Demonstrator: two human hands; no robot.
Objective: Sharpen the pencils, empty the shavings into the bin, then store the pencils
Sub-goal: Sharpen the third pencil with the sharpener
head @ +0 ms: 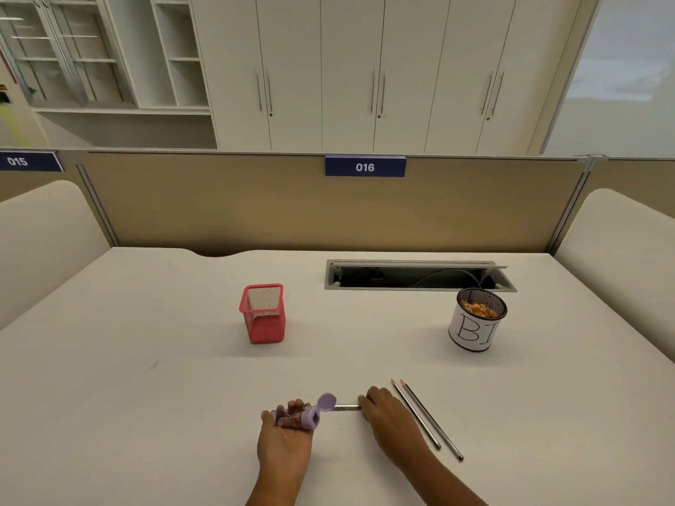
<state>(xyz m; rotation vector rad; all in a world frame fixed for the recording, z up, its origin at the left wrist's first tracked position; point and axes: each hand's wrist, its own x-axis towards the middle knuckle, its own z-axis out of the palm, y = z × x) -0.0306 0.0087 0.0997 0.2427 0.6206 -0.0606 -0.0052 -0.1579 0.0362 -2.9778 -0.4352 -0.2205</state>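
a lilac sharpener (299, 418) is gripped by the left hand (285, 438). a pencil (347, 407) is pinched in the right hand (387, 414); two pencils (425, 418) lie beside it.

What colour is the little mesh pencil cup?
The mesh pencil cup is red, seen clearly in the head view, standing on the table.
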